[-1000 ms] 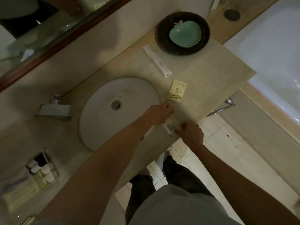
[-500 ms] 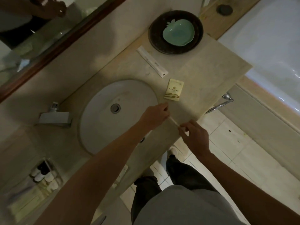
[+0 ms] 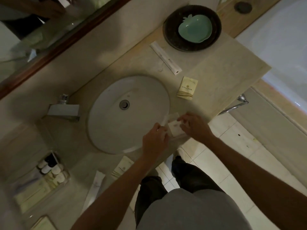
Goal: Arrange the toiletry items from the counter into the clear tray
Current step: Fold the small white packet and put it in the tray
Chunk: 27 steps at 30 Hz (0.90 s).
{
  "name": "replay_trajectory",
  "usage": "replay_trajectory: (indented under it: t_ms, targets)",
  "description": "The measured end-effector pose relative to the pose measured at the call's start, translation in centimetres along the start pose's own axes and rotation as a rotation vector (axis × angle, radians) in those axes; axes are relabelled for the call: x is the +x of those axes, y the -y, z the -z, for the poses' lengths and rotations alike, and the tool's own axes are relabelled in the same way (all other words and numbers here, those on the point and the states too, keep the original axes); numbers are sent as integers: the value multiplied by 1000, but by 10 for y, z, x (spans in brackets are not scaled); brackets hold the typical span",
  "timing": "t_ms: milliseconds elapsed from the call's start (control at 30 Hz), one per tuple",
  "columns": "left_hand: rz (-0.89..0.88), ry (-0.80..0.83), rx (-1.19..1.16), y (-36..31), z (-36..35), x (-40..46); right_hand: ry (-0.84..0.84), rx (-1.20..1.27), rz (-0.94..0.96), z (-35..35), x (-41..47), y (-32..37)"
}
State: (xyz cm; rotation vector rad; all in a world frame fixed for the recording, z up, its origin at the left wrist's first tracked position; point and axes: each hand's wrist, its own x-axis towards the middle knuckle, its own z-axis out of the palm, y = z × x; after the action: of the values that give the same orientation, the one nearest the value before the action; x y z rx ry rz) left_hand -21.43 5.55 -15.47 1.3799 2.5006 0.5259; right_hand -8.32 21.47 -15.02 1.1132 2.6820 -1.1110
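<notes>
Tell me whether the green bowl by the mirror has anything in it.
Empty. The green bowl sits inside the dark round dish at the far end of the counter, and its whole inside shows bare and smooth, with nothing lying in it.

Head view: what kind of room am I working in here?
Most likely a hotel bathroom. A round white sink is set into a stone counter under a framed mirror, a bathtub sits alongside, and small branded packets such as the cream sachet lie on the counter.
</notes>
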Motion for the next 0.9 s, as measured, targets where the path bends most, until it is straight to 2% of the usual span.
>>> replay_trajectory:
  t_ms: [100, 167, 267, 367, 567, 700, 900]
  targets:
    - [412, 174, -170, -28, -13, -14, 101, -138, -13, 14, 44, 0]
    - [557, 237, -213, -41, -26, -16, 201, -223, -22, 16, 65, 4]
    - [692, 217, -271, -50, -41, -11, 286, -346, 54, 15, 81, 8]
    - [750, 232, -291, -52, -46, -3, 320, -383, 91, 15, 87, 6]
    - [777, 258, -240, -54, -43, 10, 356, -285, 1, 23, 93, -1]
    - [756, 216, -411, -53, -45, 3, 339, -258, 13, 35, 87, -13]
    - [711, 107, -664, -53, -44, -4, 295, -20, -4, 46, 65, -29]
